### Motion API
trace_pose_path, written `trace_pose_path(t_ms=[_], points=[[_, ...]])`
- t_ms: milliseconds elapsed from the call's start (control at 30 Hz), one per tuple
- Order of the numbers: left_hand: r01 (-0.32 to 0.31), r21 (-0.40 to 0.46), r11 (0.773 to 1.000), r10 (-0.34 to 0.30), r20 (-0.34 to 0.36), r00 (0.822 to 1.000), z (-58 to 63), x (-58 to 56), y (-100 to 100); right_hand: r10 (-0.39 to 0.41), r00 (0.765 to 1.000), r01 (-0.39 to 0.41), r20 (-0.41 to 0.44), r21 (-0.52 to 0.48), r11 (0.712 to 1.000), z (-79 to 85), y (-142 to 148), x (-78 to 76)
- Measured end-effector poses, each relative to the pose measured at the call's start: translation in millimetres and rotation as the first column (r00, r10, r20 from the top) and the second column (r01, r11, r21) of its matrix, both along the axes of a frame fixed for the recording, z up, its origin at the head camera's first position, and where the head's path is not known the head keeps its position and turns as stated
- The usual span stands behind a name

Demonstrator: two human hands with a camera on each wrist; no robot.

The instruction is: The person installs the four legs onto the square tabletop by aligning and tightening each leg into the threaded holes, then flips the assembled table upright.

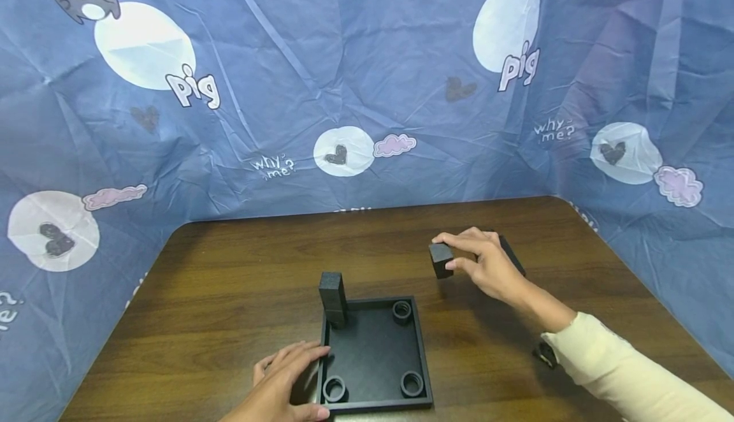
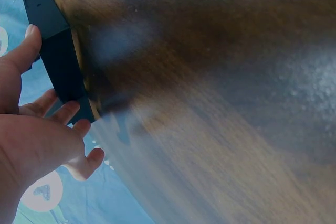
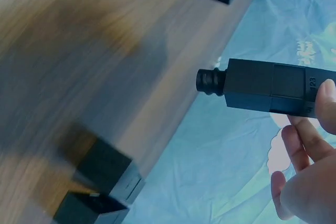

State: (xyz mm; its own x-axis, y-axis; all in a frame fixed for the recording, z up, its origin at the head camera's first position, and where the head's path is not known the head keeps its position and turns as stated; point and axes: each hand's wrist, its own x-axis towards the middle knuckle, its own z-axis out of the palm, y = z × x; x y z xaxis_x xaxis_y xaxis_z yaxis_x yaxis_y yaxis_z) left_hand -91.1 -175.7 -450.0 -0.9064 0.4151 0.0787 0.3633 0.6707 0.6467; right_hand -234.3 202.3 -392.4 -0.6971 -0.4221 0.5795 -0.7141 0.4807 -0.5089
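A square black tray-like base (image 1: 375, 353) lies on the table, with threaded round sockets (image 1: 411, 384) at three corners. At its far left corner a black square leg (image 1: 332, 294) stands upright. My left hand (image 1: 281, 380) rests against the base's left side, fingertips on the rim and thumb by the near corner. To the right, above the table, my right hand (image 1: 484, 259) pinches another black square leg (image 3: 273, 85) between thumb and fingers. A threaded stub (image 3: 211, 81) sticks out of this leg's free end.
Behind the right hand a black piece (image 1: 512, 256) lies on the table, partly hidden. A small dark object (image 1: 545, 354) sits beside the right sleeve. More black blocks (image 3: 107, 169) show in the right wrist view. A blue printed cloth (image 1: 344, 78) hangs behind the wooden table (image 1: 241, 269).
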Motion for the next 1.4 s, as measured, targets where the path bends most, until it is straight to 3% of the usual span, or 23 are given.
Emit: trace_pose_path(t_ms=[200, 400, 500, 700, 933, 1233, 1400], points=[[0.002, 0.013, 1.0, -0.003, 0.071, 0.997, 2.0, -2.2, 0, 0.018, 0.993, -0.007, 0.118, -0.089, 0.996, 7.0, -13, 6.1], [0.0, 0.005, 1.0, 0.0, 0.013, 1.0, -0.6, -0.8, 0, 0.056, 0.953, -0.012, 0.298, -0.147, 0.989, 15.7, -22, 12.1], [0.001, 0.007, 1.0, -0.001, 0.038, 0.999, -0.2, -1.5, 0, 0.083, 0.937, -0.026, 0.34, -0.169, 0.985, 19.6, -28, 14.6], [-0.001, 0.016, 1.0, 0.0, 0.086, 0.996, 0.9, -2.5, 0, 0.129, 0.919, -0.057, 0.373, -0.198, 0.978, 18.0, -40, 19.7], [0.0, 0.015, 1.0, -0.001, 0.052, 0.999, 0.6, -1.4, 0, 0.154, 0.905, -0.088, 0.396, -0.181, 0.98, 8.6, -49, 25.5], [-0.002, 0.02, 1.0, 0.0, 0.059, 0.998, -0.2, -0.9, -1, 0.157, 0.891, -0.09, 0.426, -0.172, 0.981, -3.5, -54, 24.7], [0.003, 0.022, 1.0, -0.004, 0.023, 1.0, -1.1, -0.6, 0, 0.149, 0.895, -0.081, 0.421, -0.176, 0.981, -6.4, -55, 24.3]])
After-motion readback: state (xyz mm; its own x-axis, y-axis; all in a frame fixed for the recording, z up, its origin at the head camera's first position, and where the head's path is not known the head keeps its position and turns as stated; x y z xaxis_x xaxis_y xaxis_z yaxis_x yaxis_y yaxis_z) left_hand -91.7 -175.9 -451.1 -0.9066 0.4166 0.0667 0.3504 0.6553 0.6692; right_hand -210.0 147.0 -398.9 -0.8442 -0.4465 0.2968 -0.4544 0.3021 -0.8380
